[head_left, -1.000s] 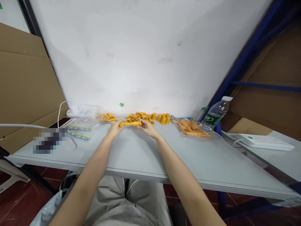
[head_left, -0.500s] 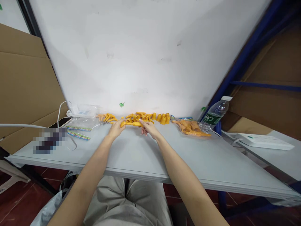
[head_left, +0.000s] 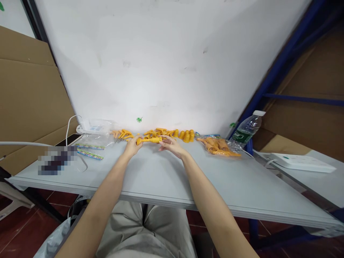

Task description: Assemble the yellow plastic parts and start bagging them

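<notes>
A long yellow plastic piece lies crosswise between my two hands, just above the grey table. My left hand is closed on its left end, which flares out. At its right end my right hand has its fingertips pinched on the piece. Directly behind it, against the white wall, lies a heap of several yellow plastic parts. A smaller cluster of yellow parts sits to the left of my left hand.
A clear bag of orange parts and a water bottle are at the right. At the left lie coloured strips, a phone, a white charger with cable. A white power strip rests on the neighbouring table.
My right hand drew back off the yellow piece half a second ago and has now returned to its right end. The piece has risen slightly; my left hand has kept its hold.
</notes>
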Demonstrator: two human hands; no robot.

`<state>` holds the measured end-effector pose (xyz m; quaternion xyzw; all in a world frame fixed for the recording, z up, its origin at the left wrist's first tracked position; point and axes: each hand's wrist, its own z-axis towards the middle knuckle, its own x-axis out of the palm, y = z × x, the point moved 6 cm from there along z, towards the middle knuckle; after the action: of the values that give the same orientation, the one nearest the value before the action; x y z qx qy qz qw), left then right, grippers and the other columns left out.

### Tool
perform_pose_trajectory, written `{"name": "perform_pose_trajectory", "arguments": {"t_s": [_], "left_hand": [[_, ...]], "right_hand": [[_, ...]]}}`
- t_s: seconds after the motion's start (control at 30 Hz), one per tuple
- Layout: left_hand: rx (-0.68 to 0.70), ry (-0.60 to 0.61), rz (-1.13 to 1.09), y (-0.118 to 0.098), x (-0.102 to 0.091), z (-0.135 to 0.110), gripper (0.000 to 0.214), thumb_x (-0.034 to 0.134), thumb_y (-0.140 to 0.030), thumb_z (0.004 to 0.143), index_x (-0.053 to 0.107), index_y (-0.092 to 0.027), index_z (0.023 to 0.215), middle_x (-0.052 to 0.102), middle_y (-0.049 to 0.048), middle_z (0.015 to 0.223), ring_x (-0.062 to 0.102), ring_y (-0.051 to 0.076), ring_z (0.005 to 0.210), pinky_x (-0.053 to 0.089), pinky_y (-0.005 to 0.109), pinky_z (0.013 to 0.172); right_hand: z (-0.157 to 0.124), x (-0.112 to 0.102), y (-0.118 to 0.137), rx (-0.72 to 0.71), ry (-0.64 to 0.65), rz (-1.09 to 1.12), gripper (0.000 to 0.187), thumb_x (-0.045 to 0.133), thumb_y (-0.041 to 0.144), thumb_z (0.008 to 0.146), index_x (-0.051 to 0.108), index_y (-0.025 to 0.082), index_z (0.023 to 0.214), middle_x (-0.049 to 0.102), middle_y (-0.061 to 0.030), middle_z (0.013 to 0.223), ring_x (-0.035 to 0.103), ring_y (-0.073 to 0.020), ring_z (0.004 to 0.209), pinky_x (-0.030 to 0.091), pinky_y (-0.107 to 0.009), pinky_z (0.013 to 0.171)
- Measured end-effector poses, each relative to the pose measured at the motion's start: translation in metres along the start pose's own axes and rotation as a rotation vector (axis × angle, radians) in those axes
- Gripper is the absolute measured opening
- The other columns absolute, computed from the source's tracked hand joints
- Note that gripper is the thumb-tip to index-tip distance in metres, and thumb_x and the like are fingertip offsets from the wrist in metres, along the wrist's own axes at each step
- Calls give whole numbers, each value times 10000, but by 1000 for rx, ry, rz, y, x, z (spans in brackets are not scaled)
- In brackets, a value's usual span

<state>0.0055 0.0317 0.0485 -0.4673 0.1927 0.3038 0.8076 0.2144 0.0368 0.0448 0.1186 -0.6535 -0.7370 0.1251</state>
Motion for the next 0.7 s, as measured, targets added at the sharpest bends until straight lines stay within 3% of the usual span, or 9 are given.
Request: {"name": "perform_pose_trajectory", "arguments": {"t_s": [0.2,0.37,0.47,0.57,0.7], "left_hand": [[21,-8,9,0,0,-1,205,667,-256,721,629,-204,915,519,-54,640,475,129,615,376,232,646],[55,-18,-27,-2,0,-2,195,662,-307,741,613,-205,900,478,-60,621,439,120,590,350,221,608],[52,-14,-41,-2,-1,-2,186,655,-326,750,603,-211,887,459,-64,613,428,118,586,340,220,602],[42,-10,-35,-2,-1,-1,172,654,-322,751,598,-211,871,455,-65,608,430,120,587,335,220,600],[54,-8,-33,-2,0,-1,168,655,-316,753,596,-210,868,466,-64,614,436,121,594,339,220,605]], "right_hand": [[2,1,1,-85,10,-75,465,769,552,655,605,185,887,698,-17,742,601,-115,488,515,-270,549],[5,4,-2,-42,-71,-126,555,615,728,700,502,190,625,619,-13,527,470,-80,339,366,-228,376],[6,4,-5,-2,-123,-149,550,566,730,744,510,192,643,607,-12,498,458,-82,318,344,-223,355],[4,3,-4,9,-102,-150,518,574,694,769,548,182,696,669,-40,607,525,-94,367,421,-232,410],[1,1,2,-44,1,-105,480,736,566,696,599,209,986,724,-31,823,629,-127,532,523,-267,565]]}}
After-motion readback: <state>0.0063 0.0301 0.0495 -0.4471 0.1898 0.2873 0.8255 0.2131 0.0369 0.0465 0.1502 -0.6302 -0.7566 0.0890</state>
